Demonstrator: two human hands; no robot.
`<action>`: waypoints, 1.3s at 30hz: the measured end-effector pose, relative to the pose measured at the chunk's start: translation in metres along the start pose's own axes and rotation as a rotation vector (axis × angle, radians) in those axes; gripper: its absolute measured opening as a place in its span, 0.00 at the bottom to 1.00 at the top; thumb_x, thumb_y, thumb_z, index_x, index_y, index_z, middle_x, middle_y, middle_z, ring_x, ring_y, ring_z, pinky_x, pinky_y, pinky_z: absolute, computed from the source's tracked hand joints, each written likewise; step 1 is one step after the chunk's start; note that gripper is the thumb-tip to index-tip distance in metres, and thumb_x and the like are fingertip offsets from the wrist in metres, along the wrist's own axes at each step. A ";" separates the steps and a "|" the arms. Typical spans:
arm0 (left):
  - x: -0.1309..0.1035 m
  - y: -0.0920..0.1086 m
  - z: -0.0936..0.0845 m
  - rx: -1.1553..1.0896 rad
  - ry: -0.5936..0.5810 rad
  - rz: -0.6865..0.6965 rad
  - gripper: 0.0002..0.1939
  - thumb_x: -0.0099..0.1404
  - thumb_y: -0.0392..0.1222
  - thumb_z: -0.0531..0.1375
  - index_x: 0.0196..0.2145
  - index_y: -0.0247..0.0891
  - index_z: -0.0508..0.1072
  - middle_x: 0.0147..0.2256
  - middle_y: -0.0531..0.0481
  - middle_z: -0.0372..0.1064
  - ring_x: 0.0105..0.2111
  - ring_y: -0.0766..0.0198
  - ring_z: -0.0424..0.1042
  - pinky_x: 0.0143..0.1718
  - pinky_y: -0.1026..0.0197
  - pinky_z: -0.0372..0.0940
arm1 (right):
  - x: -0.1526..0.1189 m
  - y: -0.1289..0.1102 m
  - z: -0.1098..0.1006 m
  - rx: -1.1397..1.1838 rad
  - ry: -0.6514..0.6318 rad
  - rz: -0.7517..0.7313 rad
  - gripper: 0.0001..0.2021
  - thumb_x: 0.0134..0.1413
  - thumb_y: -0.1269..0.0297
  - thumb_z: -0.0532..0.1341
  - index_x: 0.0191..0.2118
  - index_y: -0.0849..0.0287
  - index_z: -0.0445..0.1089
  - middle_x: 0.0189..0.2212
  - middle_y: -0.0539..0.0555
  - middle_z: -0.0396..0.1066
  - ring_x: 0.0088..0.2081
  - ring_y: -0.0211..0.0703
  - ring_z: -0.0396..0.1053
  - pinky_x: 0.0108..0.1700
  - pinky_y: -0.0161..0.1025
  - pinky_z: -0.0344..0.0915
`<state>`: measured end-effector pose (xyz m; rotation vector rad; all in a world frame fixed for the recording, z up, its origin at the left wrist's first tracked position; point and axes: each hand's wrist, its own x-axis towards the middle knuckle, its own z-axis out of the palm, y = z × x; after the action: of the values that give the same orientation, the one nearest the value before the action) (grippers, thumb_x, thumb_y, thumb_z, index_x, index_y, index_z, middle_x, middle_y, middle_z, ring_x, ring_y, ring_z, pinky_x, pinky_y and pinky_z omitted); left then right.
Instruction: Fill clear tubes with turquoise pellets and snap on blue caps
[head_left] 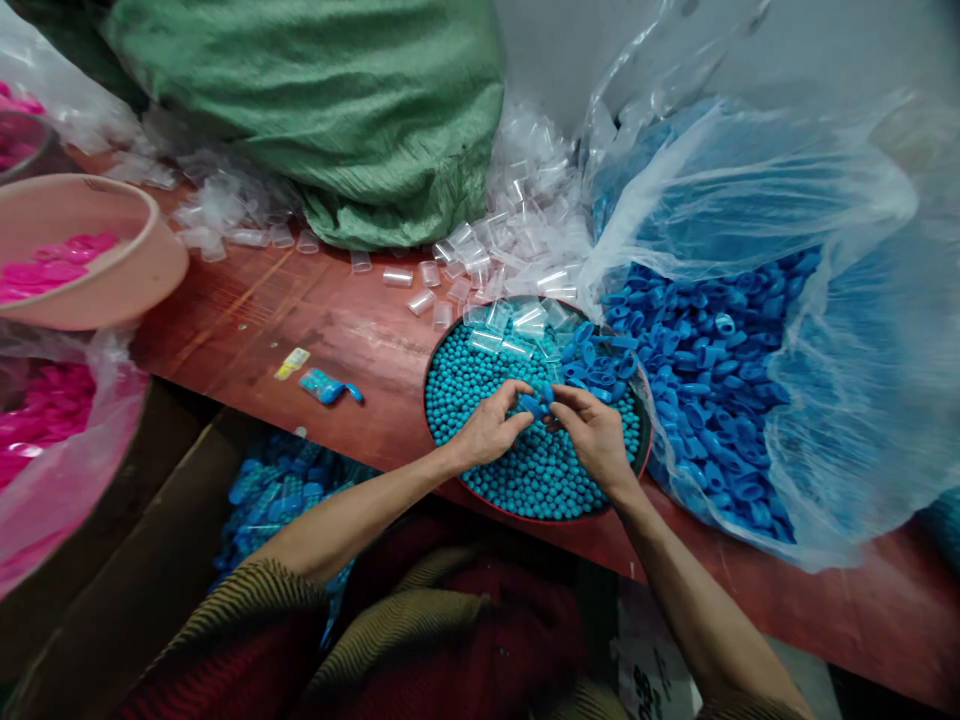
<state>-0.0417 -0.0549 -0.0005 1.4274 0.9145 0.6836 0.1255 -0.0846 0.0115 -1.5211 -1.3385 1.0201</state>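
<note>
My left hand point(487, 428) and my right hand point(596, 435) meet above a round tub point(480, 490) of small teal balls point(536, 475). The fingertips of both are closed on a small blue plastic cap point(534, 404) between them. Whether a clear cup is joined to it is too small to tell. Beyond my right fingers, loose blue caps point(600, 362) lie on the balls. Several clear plastic cups point(499, 335) rest at the tub's far side. To the left on the table, a filled clear cup with a blue cap point(322, 387) lies on its side.
A clear bag of blue caps point(712, 400) spreads at the right. A green sack point(337, 110) stands behind, among piled clear cups point(525, 200). At the left are a pink basin point(142, 270) and pink pieces point(49, 410). Filled blue containers point(277, 490) lie below the red table's edge point(375, 440).
</note>
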 end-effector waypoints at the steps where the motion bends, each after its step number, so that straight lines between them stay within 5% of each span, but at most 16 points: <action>1: -0.001 0.000 0.002 0.009 0.025 0.036 0.19 0.60 0.37 0.54 0.50 0.38 0.60 0.29 0.55 0.62 0.25 0.70 0.62 0.28 0.66 0.63 | -0.002 0.000 0.002 -0.148 -0.012 -0.104 0.14 0.55 0.58 0.56 0.45 0.58 0.69 0.37 0.57 0.74 0.37 0.47 0.73 0.42 0.48 0.71; 4: -0.004 0.002 0.006 -0.008 0.089 0.074 0.22 0.60 0.36 0.53 0.53 0.37 0.60 0.33 0.52 0.65 0.31 0.67 0.64 0.37 0.63 0.64 | -0.010 0.001 0.012 -0.482 -0.099 -0.357 0.21 0.57 0.57 0.54 0.53 0.61 0.64 0.47 0.64 0.70 0.49 0.54 0.69 0.48 0.52 0.68; 8: -0.006 0.005 0.008 -0.053 0.102 0.076 0.21 0.59 0.35 0.53 0.51 0.36 0.62 0.41 0.49 0.67 0.38 0.64 0.66 0.45 0.60 0.62 | -0.019 0.005 0.026 -0.712 -0.082 -0.440 0.39 0.52 0.51 0.59 0.62 0.69 0.47 0.52 0.73 0.62 0.48 0.61 0.69 0.38 0.52 0.72; 13: -0.008 0.004 0.011 -0.118 0.082 0.058 0.18 0.59 0.37 0.54 0.49 0.36 0.62 0.37 0.51 0.66 0.36 0.65 0.66 0.43 0.62 0.63 | -0.023 0.010 0.034 -0.730 0.023 -0.473 0.37 0.49 0.50 0.60 0.59 0.66 0.49 0.41 0.65 0.66 0.35 0.53 0.71 0.27 0.45 0.70; 21: -0.019 0.003 0.017 0.041 0.163 -0.021 0.11 0.61 0.38 0.52 0.42 0.37 0.64 0.33 0.52 0.66 0.34 0.65 0.66 0.38 0.63 0.63 | -0.038 0.015 0.052 -0.723 0.064 -0.431 0.37 0.49 0.49 0.59 0.59 0.68 0.50 0.40 0.65 0.66 0.36 0.55 0.71 0.28 0.46 0.69; 25: -0.033 0.014 -0.021 0.344 0.127 -0.004 0.13 0.63 0.40 0.51 0.46 0.38 0.66 0.33 0.51 0.68 0.33 0.65 0.67 0.38 0.62 0.63 | -0.044 0.002 0.049 -0.696 -0.170 -0.318 0.36 0.53 0.51 0.58 0.63 0.65 0.49 0.47 0.67 0.67 0.38 0.53 0.72 0.30 0.44 0.70; 27: -0.042 0.018 -0.053 0.514 0.225 -0.013 0.17 0.64 0.42 0.50 0.50 0.39 0.65 0.33 0.51 0.68 0.31 0.64 0.67 0.37 0.61 0.63 | -0.039 0.001 0.039 -0.679 -0.225 -0.284 0.28 0.57 0.54 0.56 0.60 0.61 0.57 0.46 0.63 0.70 0.39 0.50 0.73 0.35 0.43 0.70; 30: -0.054 0.019 -0.098 0.824 0.439 -0.056 0.19 0.65 0.42 0.50 0.53 0.40 0.65 0.38 0.47 0.69 0.35 0.60 0.68 0.39 0.59 0.63 | -0.022 0.007 0.017 -0.723 -0.127 -0.221 0.16 0.60 0.60 0.52 0.49 0.59 0.69 0.40 0.58 0.75 0.40 0.48 0.73 0.42 0.43 0.68; 32: -0.058 0.020 -0.112 1.084 0.572 -0.121 0.19 0.65 0.42 0.50 0.53 0.39 0.66 0.41 0.43 0.68 0.40 0.55 0.68 0.41 0.55 0.63 | -0.007 0.012 0.005 -0.806 -0.048 -0.197 0.15 0.61 0.62 0.52 0.49 0.59 0.69 0.42 0.58 0.75 0.43 0.48 0.73 0.44 0.43 0.67; 35: -0.051 0.021 -0.097 1.244 0.593 -0.144 0.18 0.66 0.43 0.49 0.51 0.39 0.68 0.41 0.41 0.67 0.42 0.52 0.67 0.43 0.53 0.62 | 0.010 0.014 0.000 -0.941 -0.028 -0.176 0.18 0.61 0.64 0.51 0.54 0.59 0.65 0.47 0.59 0.72 0.46 0.49 0.71 0.43 0.41 0.67; 39: -0.018 0.018 -0.037 1.079 0.238 -0.057 0.16 0.67 0.44 0.49 0.49 0.40 0.68 0.42 0.44 0.69 0.41 0.56 0.69 0.40 0.59 0.62 | 0.013 0.012 0.011 -1.079 -0.095 -0.119 0.19 0.61 0.63 0.51 0.56 0.61 0.62 0.49 0.61 0.70 0.45 0.50 0.71 0.39 0.40 0.67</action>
<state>-0.0803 -0.0502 0.0226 2.2634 1.6365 0.2916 0.1204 -0.0715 -0.0040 -2.0974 -2.1944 0.2367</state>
